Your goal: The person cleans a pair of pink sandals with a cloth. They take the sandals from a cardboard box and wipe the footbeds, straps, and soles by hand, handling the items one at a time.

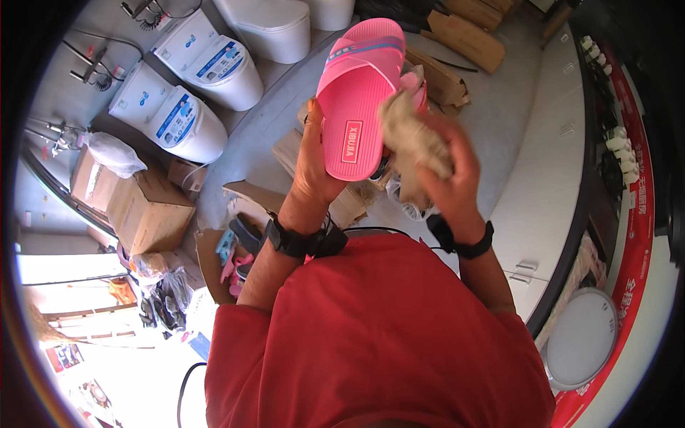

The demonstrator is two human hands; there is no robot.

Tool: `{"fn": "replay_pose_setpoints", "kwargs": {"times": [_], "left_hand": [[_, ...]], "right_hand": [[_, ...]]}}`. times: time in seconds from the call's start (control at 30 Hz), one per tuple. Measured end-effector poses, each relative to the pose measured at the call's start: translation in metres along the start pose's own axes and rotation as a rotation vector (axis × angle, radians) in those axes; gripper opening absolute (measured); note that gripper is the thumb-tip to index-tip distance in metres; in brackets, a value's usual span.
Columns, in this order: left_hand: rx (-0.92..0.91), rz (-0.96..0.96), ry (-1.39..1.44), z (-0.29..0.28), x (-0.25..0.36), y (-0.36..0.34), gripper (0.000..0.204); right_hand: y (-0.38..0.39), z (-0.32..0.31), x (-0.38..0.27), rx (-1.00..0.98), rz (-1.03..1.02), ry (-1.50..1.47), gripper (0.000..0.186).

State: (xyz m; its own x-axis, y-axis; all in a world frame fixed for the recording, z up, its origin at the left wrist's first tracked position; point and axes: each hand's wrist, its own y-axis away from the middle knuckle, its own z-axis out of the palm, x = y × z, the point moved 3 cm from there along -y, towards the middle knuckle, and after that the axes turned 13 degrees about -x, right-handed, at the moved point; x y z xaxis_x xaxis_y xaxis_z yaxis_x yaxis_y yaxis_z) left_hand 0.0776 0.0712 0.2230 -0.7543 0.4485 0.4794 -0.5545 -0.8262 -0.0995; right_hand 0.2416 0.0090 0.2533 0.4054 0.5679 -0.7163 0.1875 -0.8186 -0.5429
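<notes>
Upright in front of me is a pink slide slipper (pixel 349 100), its insole facing me, with crossed straps and a blue stripe over the toe. My left hand (pixel 314 167) grips it at the left edge near the heel, the thumb along its side. At the slipper's right edge, a crumpled beige cloth (pixel 417 139) is bunched in my right hand (pixel 458 171), which is slightly smeared by motion. Whether the cloth presses on the slipper, I cannot tell. Another pink piece (pixel 416 84) shows partly behind the slipper, mostly hidden.
An open carton (pixel 210 264) with several slippers stands beside my left forearm. Toilets (pixel 182 125) line the far left, with closed cardboard boxes (pixel 146 207) nearer. Flattened cardboard (pixel 467 43) lies on the floor ahead; white cabinets (pixel 535 185) run along the right.
</notes>
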Motion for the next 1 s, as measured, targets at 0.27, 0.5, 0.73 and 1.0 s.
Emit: {"fn": "replay_pose_setpoints", "kwargs": {"times": [0.27, 0.5, 0.73, 1.0], "left_hand": [[-0.224, -0.042, 0.101, -0.003, 0.004, 0.004, 0.071], [-0.375, -0.113, 0.166, 0.001, -0.005, 0.006, 0.067], [-0.197, -0.07, 0.079, -0.015, -0.002, 0.004, 0.054], [-0.27, -0.037, 0.17, -0.006, 0.006, 0.002, 0.049]], "right_hand": [[-0.009, -0.027, 0.0, 0.265, 0.167, -0.157, 0.036], [-0.041, -0.038, 0.014, 0.368, 0.079, -0.137, 0.039], [-0.017, 0.006, -0.007, 0.094, -0.034, 0.026, 0.04], [0.012, 0.019, -0.032, -0.392, -0.071, -0.061, 0.047]]}}
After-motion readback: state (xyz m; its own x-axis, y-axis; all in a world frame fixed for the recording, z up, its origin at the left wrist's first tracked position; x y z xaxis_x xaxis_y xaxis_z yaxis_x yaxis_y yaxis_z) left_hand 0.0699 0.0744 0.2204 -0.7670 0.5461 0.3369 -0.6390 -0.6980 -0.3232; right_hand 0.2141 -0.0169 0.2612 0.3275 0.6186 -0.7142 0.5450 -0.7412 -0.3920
